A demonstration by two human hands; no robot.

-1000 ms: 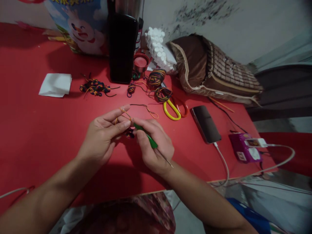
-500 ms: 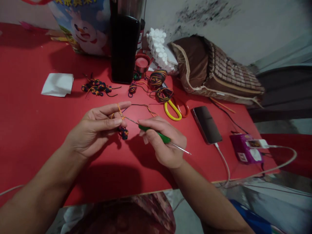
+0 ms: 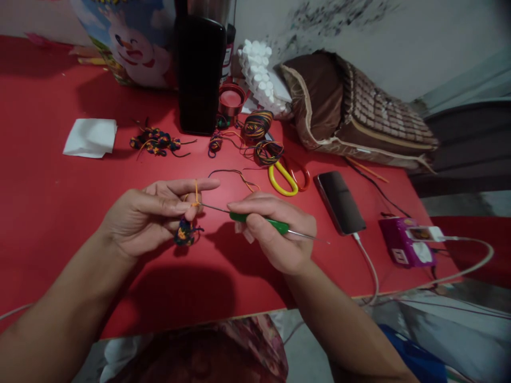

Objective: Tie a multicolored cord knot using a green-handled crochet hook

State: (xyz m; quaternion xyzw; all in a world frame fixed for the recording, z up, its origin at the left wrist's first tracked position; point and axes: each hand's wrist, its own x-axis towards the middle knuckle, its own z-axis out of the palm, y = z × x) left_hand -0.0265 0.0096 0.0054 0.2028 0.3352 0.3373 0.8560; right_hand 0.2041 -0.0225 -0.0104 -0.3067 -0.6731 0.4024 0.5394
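Observation:
Between thumb and fingers, my left hand [image 3: 154, 215] pinches a small crochet piece [image 3: 186, 232] in dark blue and orange, which hangs below the fingertips. Orange yarn [image 3: 196, 187] loops over its outstretched index finger. My right hand [image 3: 275, 229] grips the green handle of a crochet hook [image 3: 261, 221] like a pen. The hook's thin metal tip reaches into the yarn at my left thumb; a second metal end sticks out behind the palm. Beyond my hands lie a multicoloured yarn ball [image 3: 257, 125] and a bunch of finished-looking crochet pieces [image 3: 155, 141].
Yellow-and-red-handled scissors [image 3: 283, 178] lie beside the yarn. Right of them are a phone [image 3: 340, 202] on a white cable and a purple box [image 3: 407, 242]. At the back stand a black upright object [image 3: 202, 77], a printed bag [image 3: 136, 48] and a brown cushion [image 3: 359, 106]. A folded white paper [image 3: 90, 138] lies left.
My left hand has turned and lowered slightly, and the crochet piece has swung left and down. The hook has tilted and shifted a little right with my right hand.

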